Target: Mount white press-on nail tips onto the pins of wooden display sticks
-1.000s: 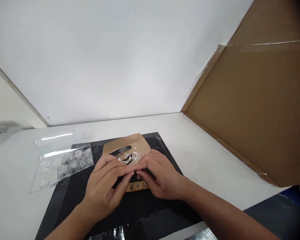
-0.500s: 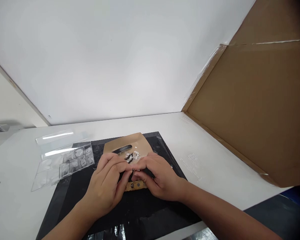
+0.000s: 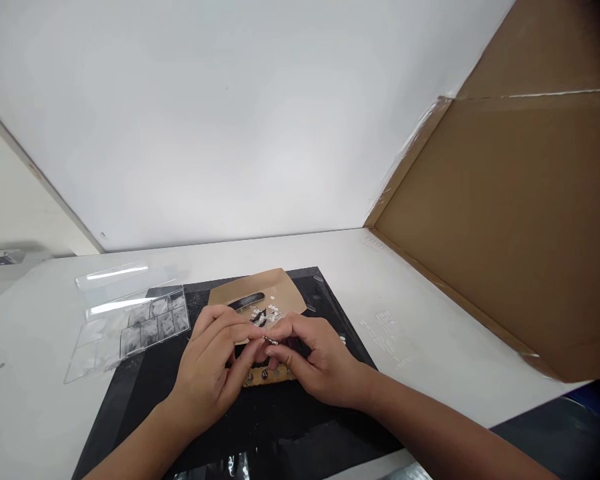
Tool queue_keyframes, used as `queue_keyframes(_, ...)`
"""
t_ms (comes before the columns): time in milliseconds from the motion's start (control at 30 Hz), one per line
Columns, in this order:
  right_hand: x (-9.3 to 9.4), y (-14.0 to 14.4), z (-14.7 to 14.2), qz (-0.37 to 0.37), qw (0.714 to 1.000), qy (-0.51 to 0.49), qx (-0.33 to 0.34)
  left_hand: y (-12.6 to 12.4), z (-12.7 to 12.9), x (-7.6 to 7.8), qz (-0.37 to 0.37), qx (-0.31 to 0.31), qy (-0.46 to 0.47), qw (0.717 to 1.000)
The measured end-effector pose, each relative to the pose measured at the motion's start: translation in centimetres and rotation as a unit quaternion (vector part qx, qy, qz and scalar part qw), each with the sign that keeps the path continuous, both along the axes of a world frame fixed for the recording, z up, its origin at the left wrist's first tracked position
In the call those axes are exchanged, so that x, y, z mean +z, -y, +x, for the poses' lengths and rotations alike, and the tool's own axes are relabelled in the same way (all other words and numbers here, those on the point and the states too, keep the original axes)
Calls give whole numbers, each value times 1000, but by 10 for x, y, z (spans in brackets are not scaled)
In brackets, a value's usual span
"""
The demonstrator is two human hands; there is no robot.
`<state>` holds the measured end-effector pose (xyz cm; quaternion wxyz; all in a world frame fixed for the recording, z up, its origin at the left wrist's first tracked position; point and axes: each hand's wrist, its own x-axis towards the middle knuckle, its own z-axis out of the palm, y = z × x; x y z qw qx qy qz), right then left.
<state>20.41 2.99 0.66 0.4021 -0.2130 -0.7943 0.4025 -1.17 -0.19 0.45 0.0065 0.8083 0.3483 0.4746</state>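
My left hand (image 3: 215, 363) and my right hand (image 3: 317, 353) meet over the black mat, fingertips pinched together. Between them is a small silvery piece (image 3: 271, 341), held at its right end by my right thumb and forefinger. The left fingertips close on its other end; whatever else they grip is too small to tell. Just below the fingers lies a yellowish-brown strip (image 3: 280, 375) with round dark metal studs, partly covered by my hands. Beyond them, a brown paper sheet (image 3: 285, 287) carries a black nail file (image 3: 250, 301) and several small white flakes (image 3: 273, 310).
At the left, a clear compartment box (image 3: 155, 327) with its lid open holds many translucent nail tips. It overlaps the black mat (image 3: 280, 433) on the white table (image 3: 430, 333). A cardboard panel (image 3: 505, 233) stands on the right, a white wall (image 3: 230, 133) behind.
My right hand has turned slightly and its thumb has shifted, so more of the silvery piece shows. More of the studded strip's left end is visible. The view has tilted a little.
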Motion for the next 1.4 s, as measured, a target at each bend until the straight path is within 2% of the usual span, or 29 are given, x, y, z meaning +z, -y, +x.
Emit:
queue_keyframes(133, -7, -5, 0, 107, 992, 16, -66, -2, 1, -1, -28, -3, 34, 999)
queue_keyframes(267, -12, -11, 0, 234, 963, 46, -127, -3, 1, -11, -82, 6, 95, 992)
queue_keyframes(367, -11, -12, 0, 283, 946, 54, -149, -3, 0, -17, -129, -1, 125, 984)
queue_keyframes(567, -7, -10, 0, 320, 929, 81, -165, 0, 3, -14, -182, -27, 177, 967)
queue_keyframes(733, -4, -8, 0, 355, 913, 104, -170, 2, 6, -10, -209, -13, 181, 961)
queue_keyframes(933, -1, -6, 1, 352, 916, 107, -163, 4, 8, -8, -236, 8, 185, 954)
queue_keyframes(1200, -2, -9, 3, 342, 924, 103, -139, 5, 9, -4, -270, -4, 216, 938)
queue_keyframes(1400, -1, -8, 2, 357, 913, 101, -171, 5, 7, -9, -256, -16, 208, 944)
